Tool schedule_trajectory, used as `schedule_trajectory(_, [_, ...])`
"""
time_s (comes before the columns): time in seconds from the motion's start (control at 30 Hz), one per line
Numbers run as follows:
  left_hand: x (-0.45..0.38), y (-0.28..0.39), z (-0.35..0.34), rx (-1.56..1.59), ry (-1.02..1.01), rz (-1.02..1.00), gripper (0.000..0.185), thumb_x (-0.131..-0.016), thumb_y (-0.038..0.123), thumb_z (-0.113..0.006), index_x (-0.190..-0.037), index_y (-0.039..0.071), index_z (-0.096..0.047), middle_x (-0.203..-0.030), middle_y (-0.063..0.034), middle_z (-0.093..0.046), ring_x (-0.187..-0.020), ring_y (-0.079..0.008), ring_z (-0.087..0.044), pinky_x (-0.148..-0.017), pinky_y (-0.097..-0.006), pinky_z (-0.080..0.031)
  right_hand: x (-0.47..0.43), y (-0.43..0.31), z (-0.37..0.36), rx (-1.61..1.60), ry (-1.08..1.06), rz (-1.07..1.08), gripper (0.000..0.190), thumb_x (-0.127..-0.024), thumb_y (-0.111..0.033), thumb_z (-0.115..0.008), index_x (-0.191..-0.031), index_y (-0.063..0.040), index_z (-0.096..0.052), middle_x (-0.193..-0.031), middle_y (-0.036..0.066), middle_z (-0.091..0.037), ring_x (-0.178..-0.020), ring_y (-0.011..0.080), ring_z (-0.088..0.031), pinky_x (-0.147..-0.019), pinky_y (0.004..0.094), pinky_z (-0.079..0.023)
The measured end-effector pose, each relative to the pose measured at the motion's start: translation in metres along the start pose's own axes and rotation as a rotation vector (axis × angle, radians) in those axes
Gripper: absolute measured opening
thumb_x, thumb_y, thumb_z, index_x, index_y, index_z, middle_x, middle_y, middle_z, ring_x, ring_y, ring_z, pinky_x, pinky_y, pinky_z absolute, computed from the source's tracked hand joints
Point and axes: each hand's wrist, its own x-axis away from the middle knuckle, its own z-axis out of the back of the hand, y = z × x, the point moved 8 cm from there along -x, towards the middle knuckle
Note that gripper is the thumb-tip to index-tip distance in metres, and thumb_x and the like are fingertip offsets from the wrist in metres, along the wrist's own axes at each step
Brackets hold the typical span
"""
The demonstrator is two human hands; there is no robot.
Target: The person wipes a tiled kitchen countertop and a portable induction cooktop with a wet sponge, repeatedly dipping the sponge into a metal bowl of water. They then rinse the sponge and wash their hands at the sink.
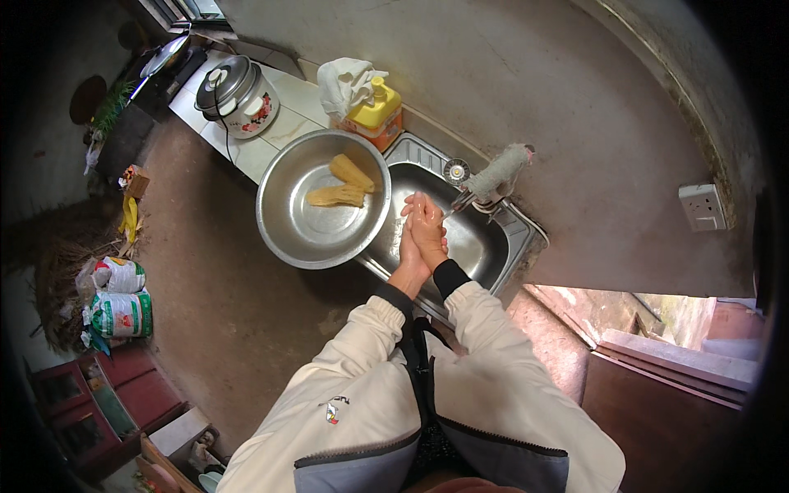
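My left hand (413, 257) and my right hand (425, 229) are pressed together over the stainless steel sink (478, 246), the right mostly on top. Their skin looks wet, and the palms are hidden. Close to the right hand is the faucet (463, 200), with a grey cloth-like wrap (496, 172) around part of it. A wide metal basin (286, 228) rests over the sink's left side and the counter edge. Inside lie yellowish-brown loofah-like pieces (338, 196). No object shows between my hands.
Behind the basin stands a yellow-capped pump jug (377, 117) with a white plastic bag (345, 86) against it. A rice cooker (240, 101) with a dangling cord sits on the tiled counter (296, 98). Filled sacks (123, 314) lie on the floor at left.
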Motion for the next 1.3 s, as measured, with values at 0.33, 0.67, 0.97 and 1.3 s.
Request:
schedule_trajectory(0.33, [-0.021, 0.015, 0.012, -0.623, 0.179, -0.32, 0.029, -0.105, 0.033, -0.052, -0.105, 0.005, -0.058, -0.098, -0.005, -0.065, -0.095, -0.0163, -0.063, -0.088, -0.034, -0.051, -0.002, 0.076, 0.026, -0.113, -0.258, -0.17, 0.027, -0.089, -0.03, -0.07, -0.108, -0.013, -0.061, -0.098, 0.01, -0.07, -0.094, 0.0311, -0.068, -0.078, 0.05, -0.052])
schedule_trajectory(0.67, [-0.014, -0.012, -0.009, -0.583, 0.114, -0.365, 0.031, -0.099, -0.002, -0.046, -0.126, -0.001, -0.06, -0.127, -0.0108, -0.063, -0.122, -0.0187, -0.056, -0.103, -0.0293, -0.042, 0.0, 0.068, 0.052, -0.802, 0.202, -0.561, 0.029, -0.101, -0.033, -0.055, -0.089, -0.007, -0.057, -0.08, 0.008, -0.059, -0.068, 0.0278, -0.06, -0.07, 0.0476, -0.057])
schedule_trajectory(0.97, [0.028, 0.003, -0.045, -2.1, -0.501, -0.826, 0.055, -0.085, -0.004, -0.05, -0.14, 0.0, -0.05, -0.145, -0.0223, -0.051, -0.143, -0.0368, -0.039, -0.122, -0.0474, -0.023, 0.022, 0.06, 0.049, -0.95, -0.007, -0.641, 0.03, -0.103, -0.022, -0.047, -0.119, 0.001, -0.057, -0.113, 0.016, -0.064, -0.105, 0.0321, -0.063, -0.096, 0.0479, -0.052])
schedule_trajectory(1.3, [0.052, -0.007, -0.043, -2.531, -0.492, -1.024, 0.058, -0.084, 0.007, -0.054, -0.139, -0.01, -0.043, -0.148, -0.0304, -0.041, -0.147, -0.0452, -0.028, -0.123, -0.0533, -0.016, 0.026, 0.074, 0.035, -0.885, -0.01, -0.708, 0.027, -0.104, -0.019, -0.049, -0.118, 0.003, -0.055, -0.109, 0.017, -0.065, -0.099, 0.0303, -0.066, -0.094, 0.0434, -0.055])
